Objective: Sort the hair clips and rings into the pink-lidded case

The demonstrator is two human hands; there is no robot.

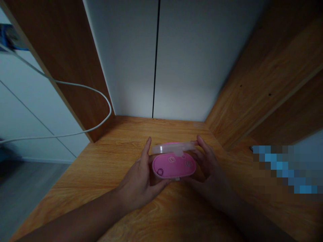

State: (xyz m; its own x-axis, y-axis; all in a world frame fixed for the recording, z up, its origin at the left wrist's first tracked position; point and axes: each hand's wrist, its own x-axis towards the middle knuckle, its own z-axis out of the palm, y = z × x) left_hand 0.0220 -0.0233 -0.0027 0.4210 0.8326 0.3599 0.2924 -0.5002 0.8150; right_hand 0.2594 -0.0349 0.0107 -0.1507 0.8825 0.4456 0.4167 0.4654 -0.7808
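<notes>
Over the wooden desk [121,144], near its middle: pink box [174,167], can't tell if it's resting or just lifted. Room leftward to the desk edge and ahead to the white panel [131,67]; side board [239,111] bounds the right. Pixelated patch [285,171] at right unreadable. Box underside hidden; clear strip [169,148] along its far side blurry. Left hand [138,178] and right hand [214,178] half-curled, gripping box ends, thumbs at near rim.
</notes>
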